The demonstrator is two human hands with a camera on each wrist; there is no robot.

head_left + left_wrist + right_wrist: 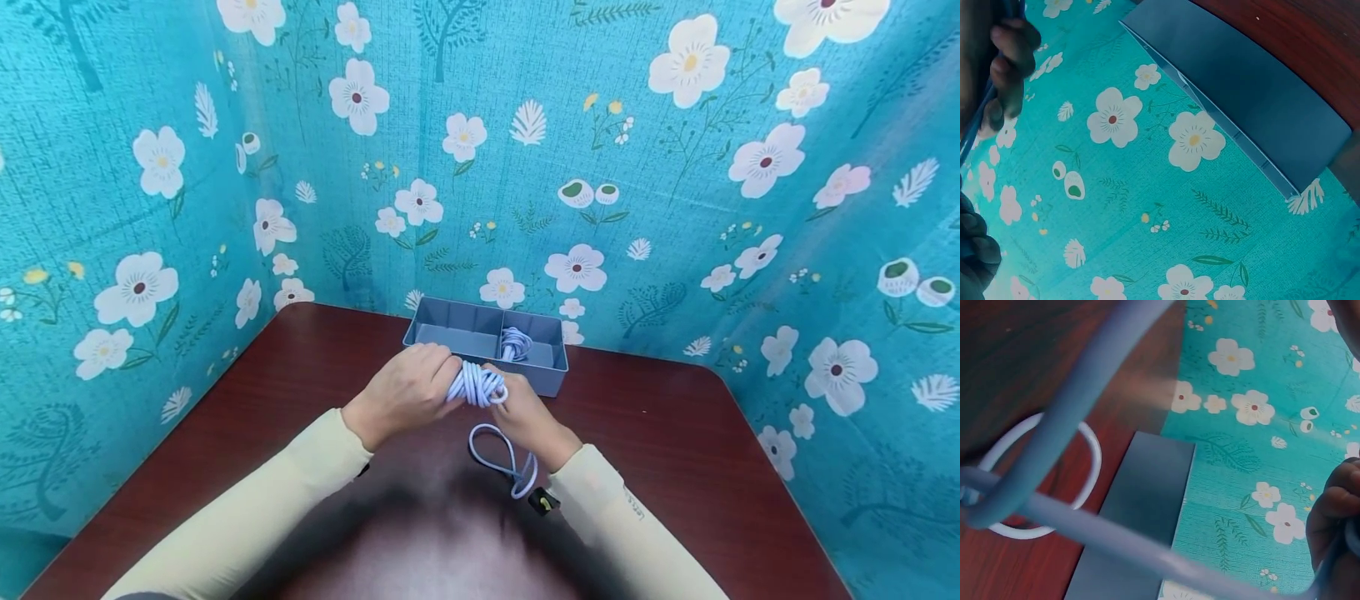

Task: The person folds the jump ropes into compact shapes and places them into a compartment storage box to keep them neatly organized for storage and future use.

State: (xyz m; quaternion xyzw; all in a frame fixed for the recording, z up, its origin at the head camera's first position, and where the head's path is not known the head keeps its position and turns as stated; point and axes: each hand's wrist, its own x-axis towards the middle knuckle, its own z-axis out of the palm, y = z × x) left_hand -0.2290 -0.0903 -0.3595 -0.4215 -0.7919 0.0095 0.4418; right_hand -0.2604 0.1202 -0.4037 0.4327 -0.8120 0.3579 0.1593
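- Fingers of my left hand (405, 392) curl round the left side of the coiled cable (477, 384), gripping the bundle of pale blue loops; those of my right hand (527, 417) pinch its right side, curled round the strands.
- From the left wrist view I see my fingers (1013, 47) bent over thin blue strands at the frame's left edge; from the right wrist view a fingertip (1332, 515) shows at the right edge, closed beside a strand.
- That coil sits between both hands, held above the dark red table (675, 450), just near of the grey tray (540, 379); a loose tail (504, 458) hangs down toward me in a loop, ending near a small dark plug (543, 501).
- Behind, the tray's right compartment already holds another coiled cable (514, 342); its left compartment (450, 333) looks bare.
- To wind well, I judge I should keep the left grip firm so the loops stay stacked; let the right hand feed the tail in even turns, not too tight; watch that the plug does not snag on my sleeve (600, 492) or the table edge.
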